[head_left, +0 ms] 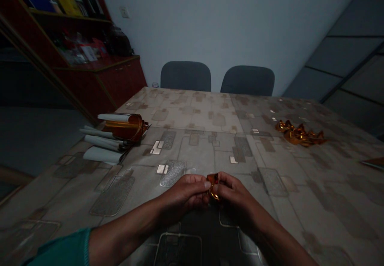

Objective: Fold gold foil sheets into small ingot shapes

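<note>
Over the near part of the table, my left hand (192, 191) and my right hand (230, 190) meet around a small piece of shiny gold foil paper (213, 179). Both hands pinch it between thumb and fingers, one from each side. The foil is bent, with a curved lower edge catching the light; my fingers hide much of its shape. To the far right lies a row of folded gold foil pieces (300, 134). A stack of foil sheets (112, 140), gold on one side and pale on the other, lies curled over at the left edge.
The table (207, 150) has a patterned cover. Two grey chairs (186, 76) stand behind it against the wall. At the left back is a red cabinet (120, 78) with loaded shelves. A flat dark-gold item (373, 163) lies at the right edge.
</note>
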